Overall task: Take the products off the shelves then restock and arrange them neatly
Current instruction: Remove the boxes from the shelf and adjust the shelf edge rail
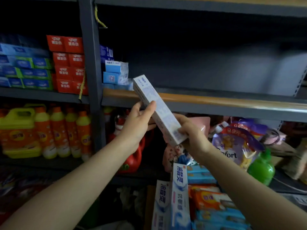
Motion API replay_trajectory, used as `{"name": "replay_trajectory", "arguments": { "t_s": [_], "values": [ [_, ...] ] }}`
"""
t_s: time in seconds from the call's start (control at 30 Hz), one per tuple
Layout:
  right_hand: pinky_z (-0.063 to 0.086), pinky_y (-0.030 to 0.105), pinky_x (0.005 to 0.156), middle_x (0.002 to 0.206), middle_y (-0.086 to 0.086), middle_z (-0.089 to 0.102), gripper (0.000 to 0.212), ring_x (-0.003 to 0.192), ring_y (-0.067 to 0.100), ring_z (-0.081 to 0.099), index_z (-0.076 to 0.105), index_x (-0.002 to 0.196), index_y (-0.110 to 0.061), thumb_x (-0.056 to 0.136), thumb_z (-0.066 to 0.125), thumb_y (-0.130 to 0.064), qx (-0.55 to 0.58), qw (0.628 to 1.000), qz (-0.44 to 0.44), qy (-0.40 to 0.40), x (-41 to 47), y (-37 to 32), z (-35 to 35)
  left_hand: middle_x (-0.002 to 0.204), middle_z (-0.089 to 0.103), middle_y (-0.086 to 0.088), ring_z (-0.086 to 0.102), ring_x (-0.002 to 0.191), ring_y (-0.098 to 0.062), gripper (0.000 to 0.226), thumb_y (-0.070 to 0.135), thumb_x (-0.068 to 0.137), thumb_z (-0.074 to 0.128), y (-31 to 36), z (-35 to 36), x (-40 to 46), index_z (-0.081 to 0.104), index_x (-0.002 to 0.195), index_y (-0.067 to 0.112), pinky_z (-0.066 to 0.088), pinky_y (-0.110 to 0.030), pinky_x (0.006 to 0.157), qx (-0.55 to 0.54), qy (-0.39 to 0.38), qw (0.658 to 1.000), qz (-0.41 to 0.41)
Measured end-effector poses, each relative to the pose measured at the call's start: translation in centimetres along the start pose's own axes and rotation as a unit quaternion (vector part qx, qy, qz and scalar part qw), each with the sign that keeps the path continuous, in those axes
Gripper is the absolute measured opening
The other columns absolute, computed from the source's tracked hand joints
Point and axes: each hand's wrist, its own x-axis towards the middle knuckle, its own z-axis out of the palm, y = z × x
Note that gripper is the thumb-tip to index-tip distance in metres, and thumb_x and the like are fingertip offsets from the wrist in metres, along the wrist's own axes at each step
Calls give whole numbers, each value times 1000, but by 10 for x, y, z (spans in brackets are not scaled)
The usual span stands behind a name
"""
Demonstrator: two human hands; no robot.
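Note:
A long white toothpaste box (158, 108) with blue print is held tilted in front of the middle shelf (216, 101). My left hand (137, 125) grips its middle from the left, thumb on top. My right hand (193, 132) grips its lower near end. The box's far end points up-left toward a small stack of blue and white boxes (114, 73) at the shelf's left end. Most of that shelf is bare and dark. More white toothpaste boxes (172, 196) stand upright below my arms.
Left bay holds red boxes (69, 63) and blue-green boxes (28, 70) above orange and yellow detergent bottles (49, 131). A grey upright post (93, 63) divides the bays. Lower right: a purple softener pouch (235, 143), a green bottle (261, 168), orange and blue packs (214, 203).

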Motion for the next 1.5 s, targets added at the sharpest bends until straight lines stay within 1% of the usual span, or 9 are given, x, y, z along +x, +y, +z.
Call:
{"name": "replay_trajectory", "arguments": {
  "t_s": [0.13,0.3,0.43,0.63,0.8,1.07,1.27,1.4,1.5],
  "values": [
    [52,31,80,111,3,59,61,97,23,59,46,131,-18,73,65,-12,-118,991,-11,-64,-22,26,-14,106,67,0,63,104,-18,20,20,85,64,-21,3,-20,59,103,23,50,-38,92,-4,-4,1000,19],
    [47,31,89,111,-5,60,54,101,12,58,49,119,-16,73,78,-19,-302,948,-80,-58,-34,40,-28,105,65,7,63,96,3,53,4,65,72,-37,1,-55,54,115,6,51,-18,81,95,-118,983,105],
    [46,33,87,115,-5,54,58,106,12,52,41,120,-15,74,76,-23,-374,918,-123,-52,-39,51,-31,102,65,25,58,100,11,61,-2,66,77,-44,-3,-70,50,113,28,44,-8,80,164,-159,965,132],
    [46,29,86,117,-9,53,67,108,8,51,39,122,-23,70,79,-29,-370,913,-136,-106,-46,48,-34,101,71,13,64,100,-5,49,8,57,82,-50,-14,-77,67,103,18,49,-18,80,10,-144,988,61],
    [40,30,70,101,-2,50,59,92,19,53,52,116,-14,69,77,-40,-451,873,-186,-10,-55,50,-25,96,70,6,66,97,-14,35,16,70,64,-68,3,-85,55,104,19,57,-36,80,-97,-42,994,-22],
    [49,41,80,126,6,44,57,109,30,53,37,137,-14,90,53,-42,-568,793,-214,-52,-61,52,-15,109,67,-9,67,95,-20,36,20,84,55,-82,14,-87,53,119,14,57,-32,79,-212,9,971,-107],
    [46,20,91,125,-9,57,48,109,2,56,50,130,-31,86,40,-50,-232,944,-8,-235,-54,39,-30,120,61,-16,61,106,-26,58,46,84,46,-85,3,-77,50,129,10,55,-33,82,-260,21,938,-227],
    [49,24,75,94,-13,67,21,85,3,63,66,101,-30,95,47,-37,-198,965,2,-173,-47,44,-31,90,70,-2,67,83,-10,44,52,94,29,-90,-7,-77,56,108,21,55,-31,64,-226,-8,930,-289],
    [49,34,74,86,1,67,14,78,10,63,67,94,-19,93,53,-21,-216,967,0,-139,-38,55,-26,91,69,-1,66,82,-14,33,47,92,44,-97,-18,-77,62,104,22,51,-29,65,-123,1,944,-307]
  ]
}}
